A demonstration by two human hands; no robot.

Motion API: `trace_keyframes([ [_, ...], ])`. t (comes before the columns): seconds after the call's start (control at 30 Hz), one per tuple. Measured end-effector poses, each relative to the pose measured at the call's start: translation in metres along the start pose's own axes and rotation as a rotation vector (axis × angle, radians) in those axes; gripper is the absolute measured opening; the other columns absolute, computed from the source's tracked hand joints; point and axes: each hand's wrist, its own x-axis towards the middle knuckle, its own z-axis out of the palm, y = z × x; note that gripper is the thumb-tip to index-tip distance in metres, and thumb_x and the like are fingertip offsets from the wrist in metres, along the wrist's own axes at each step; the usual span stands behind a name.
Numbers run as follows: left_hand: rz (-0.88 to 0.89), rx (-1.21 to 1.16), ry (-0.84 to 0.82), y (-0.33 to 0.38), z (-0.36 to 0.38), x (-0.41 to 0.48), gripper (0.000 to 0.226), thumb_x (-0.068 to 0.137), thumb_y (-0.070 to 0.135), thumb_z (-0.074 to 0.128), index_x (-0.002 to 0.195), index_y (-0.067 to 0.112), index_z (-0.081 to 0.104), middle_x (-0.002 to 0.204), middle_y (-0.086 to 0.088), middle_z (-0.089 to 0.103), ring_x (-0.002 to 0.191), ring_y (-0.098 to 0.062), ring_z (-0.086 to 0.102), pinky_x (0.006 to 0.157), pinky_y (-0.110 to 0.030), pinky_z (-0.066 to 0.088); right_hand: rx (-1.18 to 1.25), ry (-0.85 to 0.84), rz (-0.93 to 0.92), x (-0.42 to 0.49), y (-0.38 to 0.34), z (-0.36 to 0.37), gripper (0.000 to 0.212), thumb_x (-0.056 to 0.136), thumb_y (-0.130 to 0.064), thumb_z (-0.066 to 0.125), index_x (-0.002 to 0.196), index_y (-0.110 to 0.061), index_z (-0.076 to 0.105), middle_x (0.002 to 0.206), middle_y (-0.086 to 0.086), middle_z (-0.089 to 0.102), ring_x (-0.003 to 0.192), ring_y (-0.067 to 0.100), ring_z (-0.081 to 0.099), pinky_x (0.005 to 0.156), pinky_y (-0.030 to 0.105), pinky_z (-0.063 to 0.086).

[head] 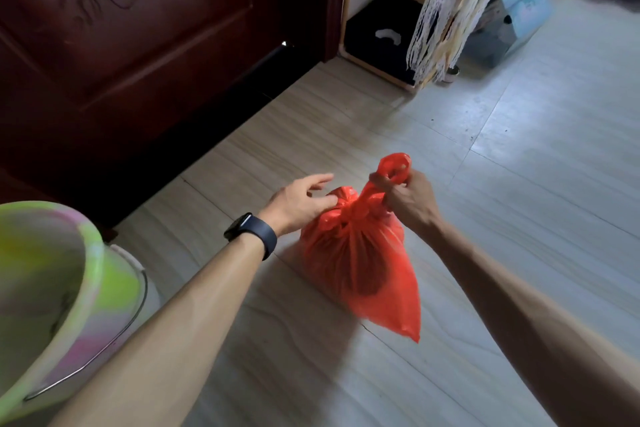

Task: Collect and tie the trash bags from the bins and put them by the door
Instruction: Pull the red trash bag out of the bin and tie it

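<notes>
A red plastic trash bag (pixel 360 267) hangs over the tiled floor in the middle of the view, knotted at its neck, with something dark inside. My right hand (pixel 408 198) grips one red handle loop, which sticks up above the fist. My left hand (pixel 301 199), with a dark watch on the wrist, pinches the other handle end at the knot while its upper fingers stretch out. The dark red carved door (pixel 138 28) stands at the upper left, beyond the bag.
A green and pink plastic bin (pixel 52 288) with a wire handle stands at the lower left. A wooden shelf (pixel 381 21) holding a black box is right of the door. A lace cloth (pixel 450 3) hangs down at the top right, boxes behind it.
</notes>
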Motion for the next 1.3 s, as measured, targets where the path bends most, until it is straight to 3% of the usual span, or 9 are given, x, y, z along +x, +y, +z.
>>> trace_keyframes([
  [0.17, 0.131, -0.011, 0.024, 0.014, 0.032, 0.004, 0.026, 0.091, 0.041, 0.065, 0.111, 0.027, 0.074, 0.118, 0.007, 0.07, 0.114, -0.002, 0.058, 0.103, -0.029, 0.044, 0.097, -0.019, 0.018, -0.002, -0.009, 0.003, 0.025, 0.083, -0.038, 0.066, 0.068, -0.019, 0.068, 0.064, 0.003, 0.067, 0.064, 0.02, 0.063, 0.069, 0.044, 0.053],
  [0.3, 0.145, 0.051, 0.046, 0.01, 0.051, 0.005, 0.034, 0.084, 0.057, 0.061, 0.114, 0.042, 0.069, 0.137, -0.004, 0.057, 0.141, -0.013, 0.035, 0.116, -0.034, 0.03, 0.179, -0.011, 0.065, -0.001, -0.008, -0.006, 0.033, 0.089, -0.036, 0.064, 0.058, -0.023, 0.064, 0.057, 0.0, 0.058, 0.061, 0.02, 0.056, 0.066, 0.041, 0.045],
  [0.4, 0.144, 0.065, 0.031, 0.018, 0.058, 0.005, 0.033, 0.091, 0.047, 0.061, 0.122, 0.037, 0.066, 0.147, -0.012, 0.046, 0.146, -0.015, 0.026, 0.117, -0.029, 0.023, 0.199, -0.029, 0.088, -0.003, -0.009, -0.006, 0.039, 0.092, -0.033, 0.063, 0.054, -0.022, 0.066, 0.056, 0.002, 0.059, 0.057, 0.02, 0.057, 0.062, 0.038, 0.044],
  [0.5, 0.136, 0.046, 0.031, 0.018, 0.067, 0.007, 0.035, 0.087, 0.055, 0.058, 0.114, 0.036, 0.07, 0.148, -0.011, 0.045, 0.146, -0.015, 0.027, 0.116, -0.033, 0.028, 0.162, -0.007, 0.079, -0.004, -0.012, -0.005, 0.04, 0.096, -0.03, 0.059, 0.058, -0.018, 0.062, 0.052, 0.0, 0.057, 0.05, 0.015, 0.054, 0.057, 0.032, 0.043],
  [0.63, 0.148, 0.112, 0.079, 0.003, 0.07, 0.007, 0.041, 0.089, 0.062, 0.05, 0.112, 0.034, 0.069, 0.147, -0.004, 0.047, 0.138, -0.019, 0.04, 0.111, -0.036, 0.035, 0.068, 0.091, 0.048, -0.002, -0.009, -0.01, 0.044, 0.099, -0.032, 0.055, 0.073, 0.003, 0.065, 0.058, 0.005, 0.06, 0.055, 0.018, 0.056, 0.063, 0.038, 0.045],
  [0.8, 0.202, 0.199, 0.158, -0.011, 0.074, -0.003, 0.035, 0.093, 0.053, 0.05, 0.11, 0.029, 0.068, 0.144, 0.003, 0.049, 0.13, -0.022, 0.046, 0.106, -0.034, 0.039, 0.057, 0.102, 0.035, -0.006, -0.016, 0.005, 0.04, 0.099, -0.032, 0.051, 0.069, -0.008, 0.061, 0.061, 0.007, 0.061, 0.06, 0.023, 0.058, 0.066, 0.043, 0.049],
  [0.93, 0.252, 0.241, 0.196, -0.025, 0.075, -0.005, 0.031, 0.096, 0.043, 0.053, 0.115, 0.023, 0.067, 0.145, 0.001, 0.05, 0.138, -0.022, 0.04, 0.112, -0.033, 0.034, 0.165, 0.144, 0.065, -0.003, -0.023, 0.006, 0.037, 0.096, -0.028, 0.052, 0.062, -0.015, 0.057, 0.059, 0.003, 0.059, 0.06, 0.022, 0.056, 0.067, 0.047, 0.05],
  [1.17, 0.253, 0.277, 0.231, -0.041, 0.066, -0.013, 0.031, 0.097, 0.039, 0.05, 0.111, 0.017, 0.067, 0.138, -0.001, 0.056, 0.134, -0.023, 0.046, 0.108, -0.032, 0.038, 0.005, 0.057, -0.075, -0.009, -0.032, 0.011, 0.037, 0.1, -0.03, 0.051, 0.067, -0.017, 0.061, 0.063, 0.001, 0.064, 0.059, 0.017, 0.062, 0.067, 0.041, 0.054],
  [1.3, 0.181, 0.161, 0.165, -0.037, 0.045, -0.016, 0.029, 0.093, 0.048, 0.057, 0.113, 0.029, 0.066, 0.133, 0.009, 0.056, 0.125, -0.008, 0.049, 0.102, -0.022, 0.039, -0.038, 0.044, -0.095, -0.009, -0.03, 0.003, 0.036, 0.098, -0.039, 0.057, 0.079, -0.01, 0.07, 0.064, 0.003, 0.068, 0.053, 0.01, 0.061, 0.064, 0.034, 0.051],
])
